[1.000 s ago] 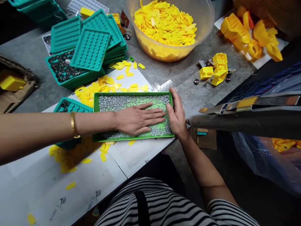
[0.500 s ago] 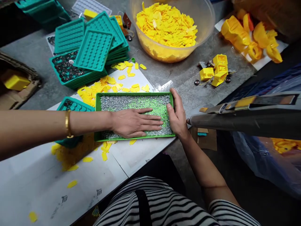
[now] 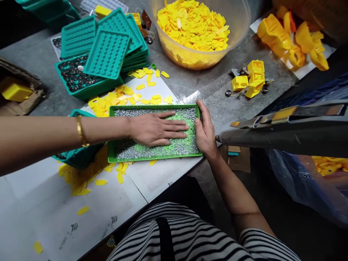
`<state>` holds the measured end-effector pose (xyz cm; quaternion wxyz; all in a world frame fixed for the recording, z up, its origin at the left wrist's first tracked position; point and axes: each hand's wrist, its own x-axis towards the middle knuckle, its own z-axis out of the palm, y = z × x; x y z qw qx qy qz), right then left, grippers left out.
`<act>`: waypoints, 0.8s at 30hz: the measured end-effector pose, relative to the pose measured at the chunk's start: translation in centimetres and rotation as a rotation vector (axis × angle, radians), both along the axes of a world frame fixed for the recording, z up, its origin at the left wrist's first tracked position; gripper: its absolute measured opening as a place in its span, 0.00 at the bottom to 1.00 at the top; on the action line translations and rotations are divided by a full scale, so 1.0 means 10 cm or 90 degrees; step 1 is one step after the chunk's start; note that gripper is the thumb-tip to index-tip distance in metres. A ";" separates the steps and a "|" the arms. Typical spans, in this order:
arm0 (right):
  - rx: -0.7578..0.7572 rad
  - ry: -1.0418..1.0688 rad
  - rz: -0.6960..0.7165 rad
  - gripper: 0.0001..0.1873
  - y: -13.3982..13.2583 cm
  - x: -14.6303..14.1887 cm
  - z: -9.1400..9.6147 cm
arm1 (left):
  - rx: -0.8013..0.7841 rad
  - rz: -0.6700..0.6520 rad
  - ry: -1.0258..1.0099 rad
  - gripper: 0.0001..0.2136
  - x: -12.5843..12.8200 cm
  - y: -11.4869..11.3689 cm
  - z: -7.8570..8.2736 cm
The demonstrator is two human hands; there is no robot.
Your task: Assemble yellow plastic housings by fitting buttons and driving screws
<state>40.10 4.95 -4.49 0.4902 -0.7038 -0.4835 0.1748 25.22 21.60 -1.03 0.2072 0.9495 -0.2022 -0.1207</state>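
Note:
My left hand (image 3: 156,128) lies flat with its fingers stretched out on a layer of small silver screws (image 3: 152,150). These fill a shallow green tray (image 3: 152,158), whose bright green inner surface, dotted with holes, shows between them near my fingertips. At the tray's right end my right hand (image 3: 205,132) grips the short wall, thumb on the inner side and fingers around the outside. My left wrist and forearm hide part of the tray's left side.
Teal trays (image 3: 107,54), the lower one holding dark round parts, are stacked behind on the left. A clear bowl (image 3: 203,59) of yellow pieces stands at the back. Yellow tabs (image 3: 108,103) lie scattered around. A dark grey bar (image 3: 244,137) juts in from the right.
My left hand has slid slightly away from me across the screws, baring more of them along the near side. My right hand keeps its hold on the tray's end.

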 end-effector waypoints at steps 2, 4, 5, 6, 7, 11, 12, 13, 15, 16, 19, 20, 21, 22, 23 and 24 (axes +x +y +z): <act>-0.005 -0.001 -0.003 0.27 0.00 0.00 0.00 | 0.025 0.051 0.016 0.26 -0.08 0.06 0.00; -0.008 -0.003 -0.005 0.27 0.00 0.00 0.00 | 0.040 0.073 0.014 0.27 -0.10 -0.01 0.00; -0.008 -0.004 -0.004 0.27 0.00 0.00 0.01 | 0.044 0.074 0.005 0.27 -0.08 -0.08 -0.01; -0.008 -0.004 -0.003 0.27 0.01 0.00 0.01 | 0.047 0.068 -0.004 0.27 -0.06 -0.16 -0.01; -0.007 -0.003 -0.003 0.27 0.00 0.00 0.01 | 0.045 0.056 -0.014 0.27 -0.03 -0.23 -0.02; -0.007 -0.003 -0.003 0.27 0.00 0.00 0.00 | 0.030 0.009 -0.033 0.27 -0.02 -0.28 -0.02; -0.007 -0.003 -0.003 0.27 0.00 0.00 0.00 | 0.029 0.014 -0.033 0.27 -0.04 -0.24 -0.02; -0.008 -0.002 -0.003 0.27 0.00 0.00 0.00 | 0.031 0.025 -0.031 0.27 -0.06 -0.19 -0.01; -0.009 0.003 -0.003 0.27 0.00 0.00 0.01 | 0.040 0.057 -0.026 0.27 -0.06 -0.14 -0.01; -0.009 0.007 -0.003 0.27 0.00 0.00 0.01 | 0.045 0.070 -0.026 0.28 -0.04 -0.15 -0.01; -0.007 0.014 -0.005 0.28 0.00 0.01 0.01 | 0.048 0.086 -0.045 0.28 0.07 -0.27 -0.03; -0.007 0.015 -0.006 0.27 0.00 0.02 0.01 | 0.045 0.088 -0.051 0.28 0.09 -0.31 -0.04; -0.006 0.014 -0.008 0.27 0.00 0.02 0.01 | 0.039 0.085 -0.054 0.28 0.09 -0.33 -0.04; -0.006 0.012 -0.010 0.27 -0.01 0.02 0.00 | 0.033 0.075 -0.052 0.28 0.06 -0.33 -0.04; -0.005 0.010 -0.010 0.27 -0.01 0.02 0.00 | 0.027 0.061 -0.044 0.28 0.00 -0.31 -0.03; -0.005 0.009 -0.009 0.26 -0.01 0.03 -0.01 | 0.025 0.045 -0.032 0.27 -0.08 -0.26 -0.01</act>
